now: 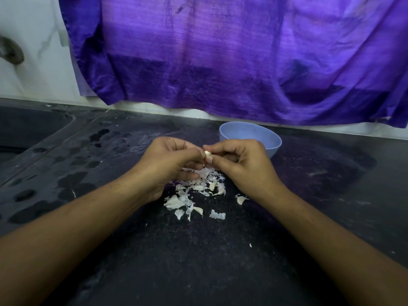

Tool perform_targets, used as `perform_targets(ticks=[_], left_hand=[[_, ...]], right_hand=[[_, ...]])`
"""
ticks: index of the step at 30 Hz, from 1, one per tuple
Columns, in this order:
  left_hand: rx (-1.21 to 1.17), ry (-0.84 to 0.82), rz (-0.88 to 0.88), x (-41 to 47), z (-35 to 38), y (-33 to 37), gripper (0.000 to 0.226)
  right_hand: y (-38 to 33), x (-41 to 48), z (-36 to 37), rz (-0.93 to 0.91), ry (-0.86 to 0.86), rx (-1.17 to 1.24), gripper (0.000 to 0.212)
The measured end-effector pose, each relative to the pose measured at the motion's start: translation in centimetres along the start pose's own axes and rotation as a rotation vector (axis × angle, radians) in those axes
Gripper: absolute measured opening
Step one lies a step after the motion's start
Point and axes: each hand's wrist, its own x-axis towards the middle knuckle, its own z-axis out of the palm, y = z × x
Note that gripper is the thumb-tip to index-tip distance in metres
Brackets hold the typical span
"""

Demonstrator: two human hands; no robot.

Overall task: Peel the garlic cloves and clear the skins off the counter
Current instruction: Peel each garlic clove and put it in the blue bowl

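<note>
A small pale garlic clove [207, 153] is pinched between the fingertips of both hands above the dark counter [198, 250]. My left hand [172, 161] holds it from the left with curled fingers. My right hand [240, 161] pinches it from the right with thumb and forefinger. Below the hands lies a pile of white garlic skins [194, 193], with a few cloves mixed in, such as one clove [240, 199] at the right and another clove [212, 186] in the pile.
A light blue bowl [251, 134] stands just behind my right hand; its inside is hidden. A dark sink [28, 127] lies at the far left, with water drops on the counter beside it. A purple cloth [231, 58] hangs on the wall behind.
</note>
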Motion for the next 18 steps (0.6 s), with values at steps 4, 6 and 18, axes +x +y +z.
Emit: perform_targets(ticks=[4,6,18], left_hand=[[0.018,-0.025,0.026,0.03,-0.04,0.15,0.013],[0.043,-0.021,0.051,0.06,-0.13,0.16,0.013],[0.227,0.024,0.222,0.32,-0.61,-0.14,0.006]], right_hand=[[-0.02,0.16,-0.28,0.028,-0.006,0.044,0.021],[-0.19,0.18,-0.16,0.026,-0.013,0.064,0.019],[-0.65,0.19,-0.02,0.110,-0.032,0.202,0.015]])
